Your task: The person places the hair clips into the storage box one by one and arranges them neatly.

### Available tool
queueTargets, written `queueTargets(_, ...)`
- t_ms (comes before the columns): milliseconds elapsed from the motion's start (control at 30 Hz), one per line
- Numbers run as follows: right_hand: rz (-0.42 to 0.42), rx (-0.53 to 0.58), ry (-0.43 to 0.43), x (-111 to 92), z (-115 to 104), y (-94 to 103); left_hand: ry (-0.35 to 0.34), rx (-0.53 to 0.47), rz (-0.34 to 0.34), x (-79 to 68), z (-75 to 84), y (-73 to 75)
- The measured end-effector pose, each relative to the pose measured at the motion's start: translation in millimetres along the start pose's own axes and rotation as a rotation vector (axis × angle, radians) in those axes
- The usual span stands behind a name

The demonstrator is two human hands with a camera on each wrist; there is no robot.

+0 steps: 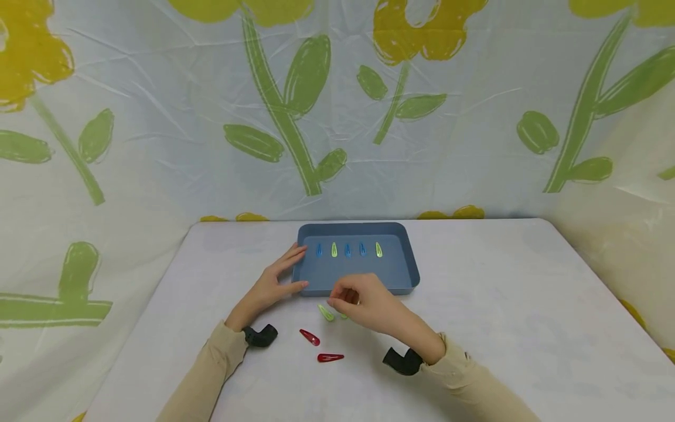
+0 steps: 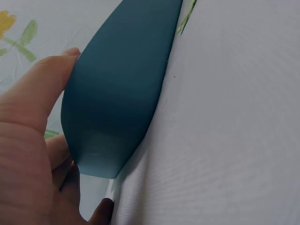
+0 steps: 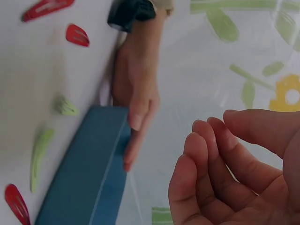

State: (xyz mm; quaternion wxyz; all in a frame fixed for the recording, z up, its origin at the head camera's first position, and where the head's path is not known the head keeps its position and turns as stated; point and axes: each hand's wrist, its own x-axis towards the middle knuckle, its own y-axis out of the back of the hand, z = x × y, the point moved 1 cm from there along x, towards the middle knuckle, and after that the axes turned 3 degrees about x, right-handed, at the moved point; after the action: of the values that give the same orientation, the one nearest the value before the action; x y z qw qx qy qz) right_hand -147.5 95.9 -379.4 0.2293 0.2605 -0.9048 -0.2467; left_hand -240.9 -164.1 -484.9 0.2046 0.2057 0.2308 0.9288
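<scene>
My left hand (image 1: pixel 271 287) touches the left side of a blue-grey tray (image 1: pixel 408 266), its fingers spread along the edge. The left wrist view shows its thumb (image 2: pixel 51 79) against the tray's rim. Over the tray's front edge, my right hand (image 1: pixel 369 302) hovers with fingers bent toward the thumb; its fingertips (image 3: pixel 201 129) show nothing between them. On the table below it lie a green snap hair clip (image 1: pixel 326 313) and another green clip (image 3: pixel 41 157), partly hidden by that hand in the head view. Closer to me are a red hair clip (image 1: pixel 310 337) and a second red clip (image 1: pixel 330 357).
Inside the tray, a row alternates between blue clips (image 1: pixel 319 250) and green clips (image 1: pixel 334 249). The right wrist view includes a further red clip (image 3: pixel 17 204). Behind the white-covered table (image 1: pixel 501 293) hangs a flower-patterned sheet (image 1: pixel 200 88).
</scene>
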Motion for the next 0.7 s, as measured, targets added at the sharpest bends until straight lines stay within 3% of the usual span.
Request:
queueTargets(367,-0.195,0.013,-0.111,-17,9,-26.9,-0.023,0.009,0.01,0.3,-3.1,0.5)
queueTargets(700,-0.307,-0.013,-0.233,-25,20,-49.9,-0.017,0.013,0.005,2.4,-2.6,-0.1)
